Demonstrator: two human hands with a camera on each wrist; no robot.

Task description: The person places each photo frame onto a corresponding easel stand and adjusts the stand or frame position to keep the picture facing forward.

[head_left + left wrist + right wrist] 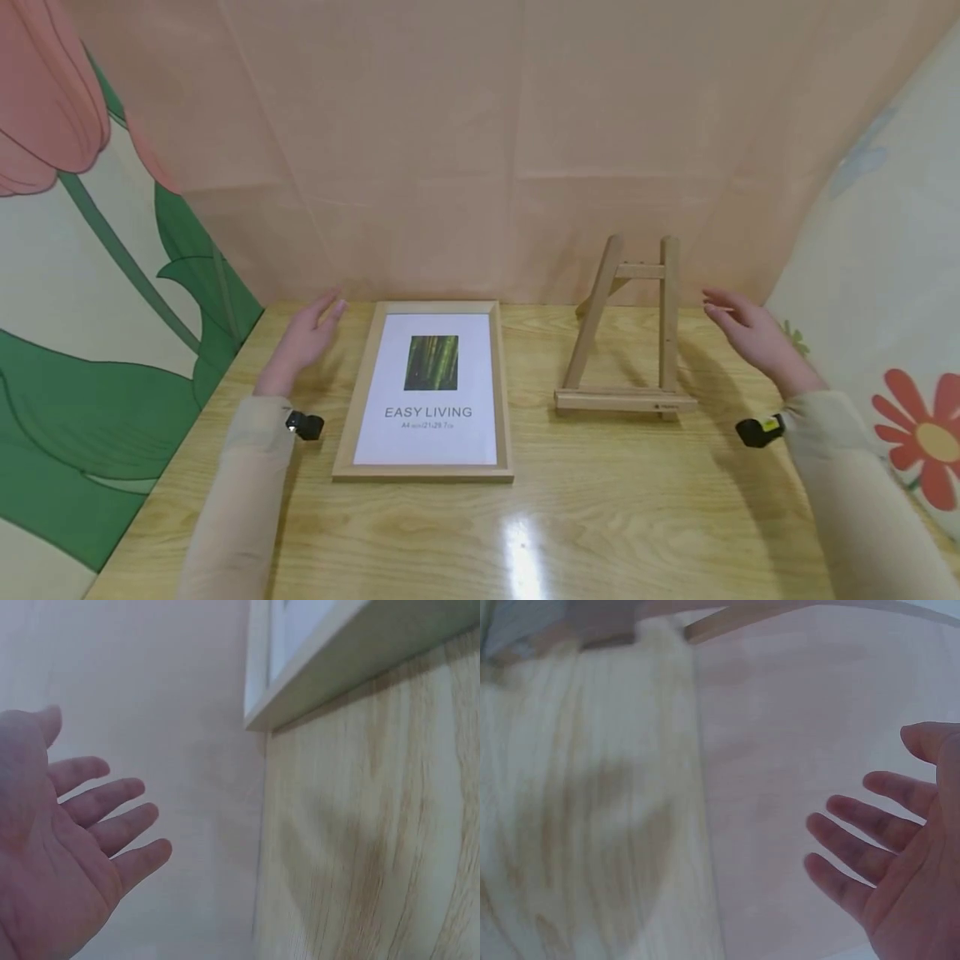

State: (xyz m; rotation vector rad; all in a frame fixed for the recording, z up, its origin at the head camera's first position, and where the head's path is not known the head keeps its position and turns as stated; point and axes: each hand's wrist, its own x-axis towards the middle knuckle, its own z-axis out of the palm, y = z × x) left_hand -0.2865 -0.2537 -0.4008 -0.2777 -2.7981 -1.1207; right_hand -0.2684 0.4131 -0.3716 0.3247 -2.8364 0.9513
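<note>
A picture frame point(424, 473) with a light wood border lies flat on the table, its white sheet printed with a green bamboo photo and "EASY LIVING". To its right stands a small wooden easel point(626, 401) with a ledge along its front. My left hand point(303, 337) hovers left of the picture frame, touching nothing; the left wrist view shows its fingers spread and relaxed beside the frame's corner point(300, 694). On the far side, my right hand point(757, 337) is held in the air right of the easel, fingers loosely extended and holding nothing.
Both things are on a wood-grain table point(600, 500). A pinkish cloth backdrop point(450, 150) rises at the table's back edge. Printed flower panels flank the table, a green-leafed one point(82, 400) at left and a red-flowered one point(885, 292) at right.
</note>
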